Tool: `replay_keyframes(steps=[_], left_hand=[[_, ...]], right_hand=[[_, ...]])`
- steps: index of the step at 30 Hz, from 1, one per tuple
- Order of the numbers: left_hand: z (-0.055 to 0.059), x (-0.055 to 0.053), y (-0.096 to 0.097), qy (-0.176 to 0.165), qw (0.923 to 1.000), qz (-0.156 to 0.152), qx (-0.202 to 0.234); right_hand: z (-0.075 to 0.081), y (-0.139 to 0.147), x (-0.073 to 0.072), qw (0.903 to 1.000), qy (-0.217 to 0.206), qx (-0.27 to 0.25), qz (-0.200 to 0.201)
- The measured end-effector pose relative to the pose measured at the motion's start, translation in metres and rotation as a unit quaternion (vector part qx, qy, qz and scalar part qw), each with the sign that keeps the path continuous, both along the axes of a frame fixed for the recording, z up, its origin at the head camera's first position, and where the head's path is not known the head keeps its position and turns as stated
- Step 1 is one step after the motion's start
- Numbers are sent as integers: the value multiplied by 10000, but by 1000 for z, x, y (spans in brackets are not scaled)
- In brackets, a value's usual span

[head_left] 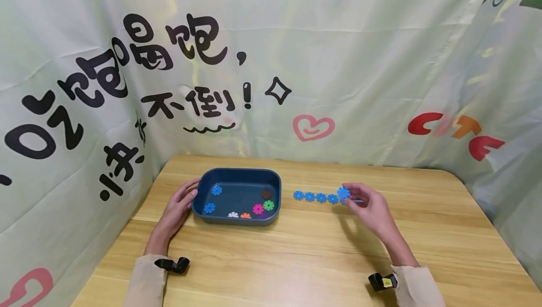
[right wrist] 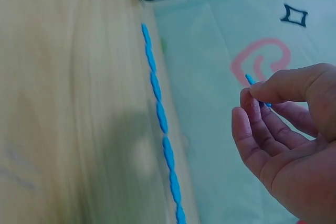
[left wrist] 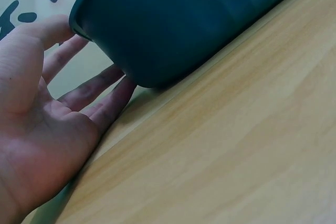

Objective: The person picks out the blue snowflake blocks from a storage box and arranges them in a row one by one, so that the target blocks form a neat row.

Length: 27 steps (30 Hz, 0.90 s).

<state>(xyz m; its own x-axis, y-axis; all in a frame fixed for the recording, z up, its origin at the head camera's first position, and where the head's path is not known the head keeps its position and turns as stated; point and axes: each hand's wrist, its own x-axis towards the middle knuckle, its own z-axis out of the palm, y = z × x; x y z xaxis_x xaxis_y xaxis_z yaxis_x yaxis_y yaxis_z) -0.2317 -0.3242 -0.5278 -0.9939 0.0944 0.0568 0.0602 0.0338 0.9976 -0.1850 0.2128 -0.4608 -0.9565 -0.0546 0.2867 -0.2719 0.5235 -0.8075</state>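
My right hand pinches a blue snowflake disc between thumb and fingertips, raised above the table. Below it, a row of blue snowflake discs lies flat in a line, its right end partly behind the hand. Seen edge-on in the right wrist view, the row runs away from the hand toward the box. My left hand rests against the left end of the dark blue box. In the left wrist view its loosely extended fingers touch the box's outer wall.
Inside the box lie loose discs: two blue, a pink disc, a green disc, and brown, white and orange ones. The wooden table meets a printed cloth curtain at the back and sides.
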Motion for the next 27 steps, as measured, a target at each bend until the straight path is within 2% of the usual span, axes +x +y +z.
replay_keyframes(steps=[4,12,17,27], left_hand=[[0,1,0,14,10000,-12,-8],[-2,-1,-1,188,9994,-144,270],[-2,-1,0,63,9998,-56,159],[0,-2,1,-57,10000,-22,46]], right_hand=[[0,13,-1,9998,48,40,-192],[-5,38,-2,9989,-138,205,-407],[-8,52,-2,9988,-158,169,-438],[-16,77,1,9949,-639,162,-768]])
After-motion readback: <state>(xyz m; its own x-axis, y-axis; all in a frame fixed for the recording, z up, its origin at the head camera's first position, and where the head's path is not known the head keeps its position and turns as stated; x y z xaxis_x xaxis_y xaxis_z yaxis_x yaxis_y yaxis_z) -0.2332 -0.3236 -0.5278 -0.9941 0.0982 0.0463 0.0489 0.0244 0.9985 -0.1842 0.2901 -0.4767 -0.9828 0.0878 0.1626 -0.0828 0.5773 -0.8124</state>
